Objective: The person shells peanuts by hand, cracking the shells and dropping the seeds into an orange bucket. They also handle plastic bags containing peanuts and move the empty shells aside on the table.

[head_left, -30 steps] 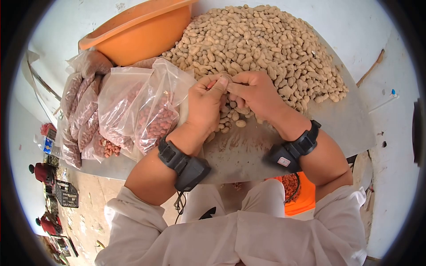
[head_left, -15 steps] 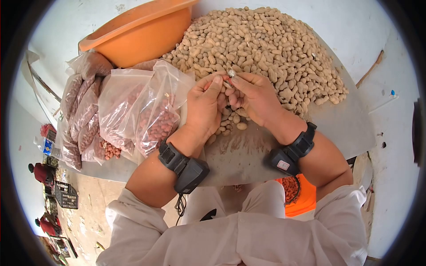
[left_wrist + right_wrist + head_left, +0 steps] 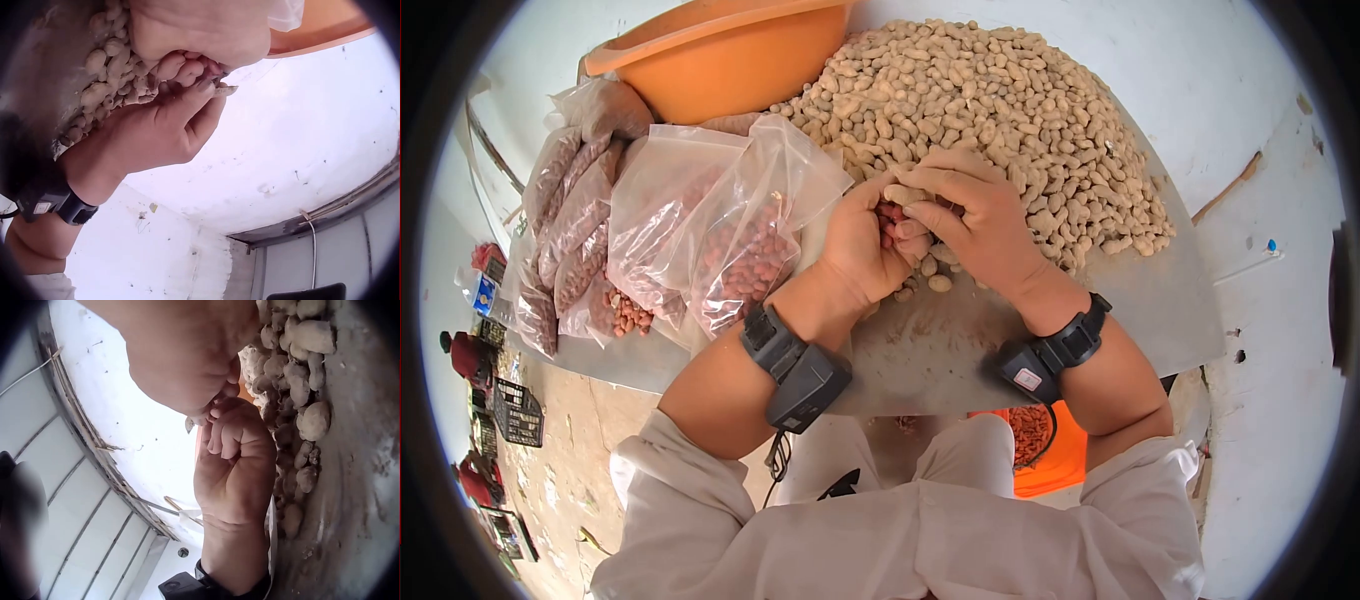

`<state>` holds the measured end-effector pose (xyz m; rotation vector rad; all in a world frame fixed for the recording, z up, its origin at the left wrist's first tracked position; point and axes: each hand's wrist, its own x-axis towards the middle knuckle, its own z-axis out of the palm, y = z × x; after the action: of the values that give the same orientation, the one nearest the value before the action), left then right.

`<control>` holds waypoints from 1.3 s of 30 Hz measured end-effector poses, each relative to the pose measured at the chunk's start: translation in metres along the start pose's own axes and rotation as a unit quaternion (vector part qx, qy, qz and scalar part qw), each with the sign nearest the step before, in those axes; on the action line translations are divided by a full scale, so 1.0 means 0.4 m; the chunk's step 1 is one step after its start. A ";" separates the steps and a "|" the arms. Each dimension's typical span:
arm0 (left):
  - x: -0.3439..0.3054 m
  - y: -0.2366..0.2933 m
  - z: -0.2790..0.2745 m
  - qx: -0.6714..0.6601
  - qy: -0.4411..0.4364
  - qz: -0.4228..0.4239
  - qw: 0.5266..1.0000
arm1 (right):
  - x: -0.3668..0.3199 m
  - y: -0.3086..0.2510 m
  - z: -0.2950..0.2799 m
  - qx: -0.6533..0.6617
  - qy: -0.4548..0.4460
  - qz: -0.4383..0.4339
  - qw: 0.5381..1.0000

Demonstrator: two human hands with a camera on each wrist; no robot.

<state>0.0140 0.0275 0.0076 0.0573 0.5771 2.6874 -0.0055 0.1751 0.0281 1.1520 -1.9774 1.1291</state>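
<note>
In the head view my left hand (image 3: 855,250) is turned partly palm up, its fingers curled round several red peanut kernels (image 3: 889,222). My right hand (image 3: 990,225) meets it from the right, pinching a tan peanut shell (image 3: 903,194) between thumb and fingers, over the left fingertips. A pale bit of that shell (image 3: 226,91) sticks out beyond the right thumb in the left wrist view. Just past both hands rises a large heap of unshelled peanuts (image 3: 1000,110), with a few loose peanuts (image 3: 940,283) below the fingers.
Clear plastic bags (image 3: 745,250) of red kernels lie left of the hands, beside more filled bags (image 3: 565,230). Behind them stands an orange basin (image 3: 730,65). The metal table (image 3: 920,360) has a curved edge. Below it is an orange container (image 3: 1055,460) with reddish pieces.
Earlier the fingertips of both hands met over a peanut, and an opened shell stuck up between them. Now the left palm has turned up, showing red kernels. The head view has shifted slightly.
</note>
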 end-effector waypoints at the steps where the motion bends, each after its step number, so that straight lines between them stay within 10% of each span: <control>1: 0.001 0.001 -0.003 -0.002 -0.005 -0.009 1.000 | -0.001 -0.001 0.001 0.012 -0.002 0.005 1.000; 6: -0.001 0.002 0.007 -0.013 0.015 -0.023 1.000 | -0.004 0.005 -0.001 0.199 0.022 0.234 0.951; 13: 0.003 0.016 0.004 -0.013 0.045 -0.004 0.999 | 0.013 0.028 -0.037 0.651 0.188 0.368 0.636; 28: 0.004 0.045 -0.016 -0.033 -0.004 0.042 0.999 | 0.029 0.075 -0.108 0.474 0.035 0.394 0.787; 33: -0.001 0.039 -0.006 0.002 0.007 0.051 0.999 | 0.029 0.084 -0.129 0.062 -0.087 0.263 0.959; 39: -0.001 0.029 0.000 0.058 0.019 0.062 0.996 | 0.019 0.077 -0.112 -0.214 -0.211 0.173 0.938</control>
<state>0.0102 0.0174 0.0124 0.0747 0.7657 2.7762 -0.0332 0.2198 0.0438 0.8815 -2.6712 0.5731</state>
